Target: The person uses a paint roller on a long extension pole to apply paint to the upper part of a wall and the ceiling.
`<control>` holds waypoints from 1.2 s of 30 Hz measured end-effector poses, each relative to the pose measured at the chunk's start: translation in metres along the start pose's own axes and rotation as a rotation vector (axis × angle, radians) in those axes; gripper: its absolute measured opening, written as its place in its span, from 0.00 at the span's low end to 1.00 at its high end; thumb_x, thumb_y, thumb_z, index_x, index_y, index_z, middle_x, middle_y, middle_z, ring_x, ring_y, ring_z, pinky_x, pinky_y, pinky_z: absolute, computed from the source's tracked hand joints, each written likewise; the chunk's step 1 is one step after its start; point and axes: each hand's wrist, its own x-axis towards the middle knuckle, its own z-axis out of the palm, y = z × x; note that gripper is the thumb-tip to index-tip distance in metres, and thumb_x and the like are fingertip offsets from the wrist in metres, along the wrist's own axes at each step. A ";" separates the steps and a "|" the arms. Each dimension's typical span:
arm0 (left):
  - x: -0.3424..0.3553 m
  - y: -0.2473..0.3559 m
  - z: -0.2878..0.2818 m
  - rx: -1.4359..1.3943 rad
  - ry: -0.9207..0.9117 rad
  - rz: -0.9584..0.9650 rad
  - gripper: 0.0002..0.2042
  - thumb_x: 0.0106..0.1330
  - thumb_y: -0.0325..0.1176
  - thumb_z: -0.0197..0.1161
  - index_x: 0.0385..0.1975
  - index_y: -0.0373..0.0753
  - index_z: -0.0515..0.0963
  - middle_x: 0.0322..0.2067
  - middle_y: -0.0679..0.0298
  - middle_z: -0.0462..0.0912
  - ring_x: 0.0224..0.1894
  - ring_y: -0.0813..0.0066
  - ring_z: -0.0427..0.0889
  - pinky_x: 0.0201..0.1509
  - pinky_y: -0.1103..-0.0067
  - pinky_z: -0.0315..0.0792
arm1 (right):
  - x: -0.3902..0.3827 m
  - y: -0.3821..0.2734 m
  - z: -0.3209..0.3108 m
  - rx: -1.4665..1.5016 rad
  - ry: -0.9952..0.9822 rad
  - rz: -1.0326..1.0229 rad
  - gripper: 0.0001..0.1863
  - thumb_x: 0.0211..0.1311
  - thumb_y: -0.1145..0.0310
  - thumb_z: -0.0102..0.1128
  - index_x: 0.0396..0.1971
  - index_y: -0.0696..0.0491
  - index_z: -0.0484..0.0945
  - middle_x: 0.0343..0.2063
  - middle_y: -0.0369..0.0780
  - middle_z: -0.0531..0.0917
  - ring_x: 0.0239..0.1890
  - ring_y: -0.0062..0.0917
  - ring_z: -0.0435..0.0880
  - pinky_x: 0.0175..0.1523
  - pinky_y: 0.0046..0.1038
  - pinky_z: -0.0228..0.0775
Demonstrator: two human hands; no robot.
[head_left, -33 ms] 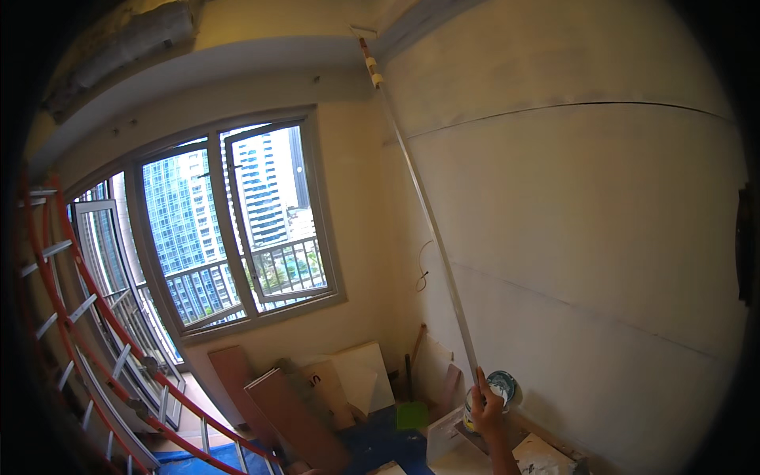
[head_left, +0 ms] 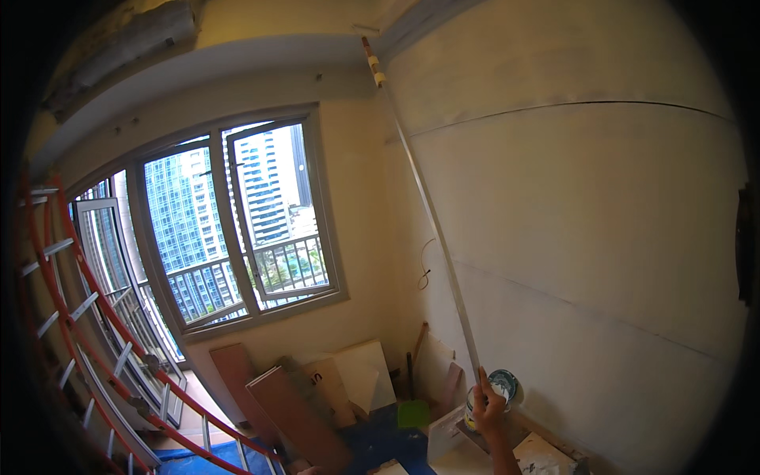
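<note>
My right hand [head_left: 488,402] is wrapped round the lower end of a long, pale paint roller pole [head_left: 431,210]. The pole leans up and away to the left. At its top, a roller handle is fixed on with yellowish tape [head_left: 377,71]. The small paint roller [head_left: 366,29] is up by the far corner, close under the ceiling; whether it touches the surface I cannot tell. Just behind my hand stands an open paint bucket [head_left: 503,385] with a dark green rim, partly hidden by the hand. My left hand is out of the picture.
An orange ladder [head_left: 119,388] stands at the left. Beyond it are an open glass door [head_left: 103,237] and a window [head_left: 237,222] with one sash ajar. Boards [head_left: 297,416] lean below the window, near a green dustpan [head_left: 412,414] and blue floor sheeting [head_left: 372,438]. A wire [head_left: 424,277] hangs from the wall.
The whole view has shifted very slightly. My right hand keeps the same grip on the pole, and the roller stays near the same corner.
</note>
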 end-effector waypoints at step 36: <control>-0.013 0.044 -0.006 -0.046 -0.048 -0.184 0.22 0.60 0.43 0.64 0.53 0.41 0.76 0.40 0.53 0.84 0.43 0.62 0.83 0.48 0.71 0.76 | 0.127 -0.024 0.013 -0.016 -0.034 -0.035 0.25 0.71 0.59 0.48 0.66 0.48 0.64 0.13 0.37 0.62 0.16 0.15 0.56 0.21 0.25 0.55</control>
